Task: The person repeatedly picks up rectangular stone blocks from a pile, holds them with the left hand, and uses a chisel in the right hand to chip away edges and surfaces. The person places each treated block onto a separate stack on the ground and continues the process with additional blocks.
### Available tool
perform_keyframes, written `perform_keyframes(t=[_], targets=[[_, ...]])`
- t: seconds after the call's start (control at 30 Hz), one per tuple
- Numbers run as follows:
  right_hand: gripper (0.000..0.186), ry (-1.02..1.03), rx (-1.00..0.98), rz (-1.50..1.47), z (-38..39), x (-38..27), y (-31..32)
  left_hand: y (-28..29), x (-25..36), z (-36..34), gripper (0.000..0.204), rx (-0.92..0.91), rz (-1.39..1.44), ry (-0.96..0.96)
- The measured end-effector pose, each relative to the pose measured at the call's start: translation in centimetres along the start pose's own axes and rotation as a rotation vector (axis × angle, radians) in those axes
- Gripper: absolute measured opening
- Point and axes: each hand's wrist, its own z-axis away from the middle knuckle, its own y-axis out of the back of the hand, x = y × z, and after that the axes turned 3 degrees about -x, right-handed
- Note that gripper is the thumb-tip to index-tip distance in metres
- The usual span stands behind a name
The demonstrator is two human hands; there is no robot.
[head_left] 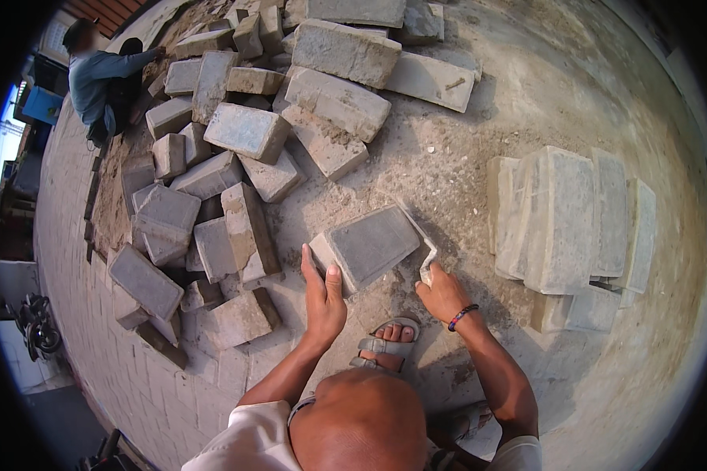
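Note:
A grey concrete paving block (373,243) is held tilted a little above the dusty ground, just ahead of my sandalled foot (389,337). My left hand (322,294) grips its near left end, thumb on the side face. My right hand (441,294) is closed round the handle of a metal trowel (420,239), whose blade runs along the block's far right side; the exact contact is hard to make out. My bent knee (357,416) is below.
A jumbled heap of blocks (243,125) spreads from left to back. At the right stands a neater stack of pale blocks (558,220). Another person (102,78) crouches at the upper left on the paved ground (94,330). A motorbike (39,330) is at the far left.

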Motion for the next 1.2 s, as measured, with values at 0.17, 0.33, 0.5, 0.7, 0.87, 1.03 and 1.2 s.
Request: perform_keyframes(t=[0.17,0.33,0.5,0.7,0.87,1.03,1.2], targets=[[0.039,0.171,0.003,-0.152,4.3,-5.1,2.8,0.9,-0.4,0.4,0.064,-0.012,0.164,0.049],[0.040,0.121,-0.098,-0.060,3.1,-3.1,-1.6,0.9,0.0,-0.2,0.064,-0.047,0.298,0.158],[0.044,-0.004,0.098,-0.141,0.8,1.3,-0.1,1.3,0.2,-1.0,0.082,-0.038,0.331,0.381],[0.043,0.109,0.011,-0.089,4.1,0.3,-2.7,2.7,-1.0,-2.0,0.081,-0.113,0.400,0.481],[0.040,-0.037,0.193,-0.150,5.2,2.3,0.4,3.4,3.9,-1.8,0.079,-0.084,-0.150,0.090],[0.035,0.284,0.216,-0.126,8.4,-2.4,5.0,5.0,3.8,-1.3,0.090,-0.255,-0.599,-0.144],[0.036,0.224,-0.080,-0.001,9.0,-5.1,2.5,4.7,3.0,-0.5,0.090,-0.242,-0.549,-0.110]])
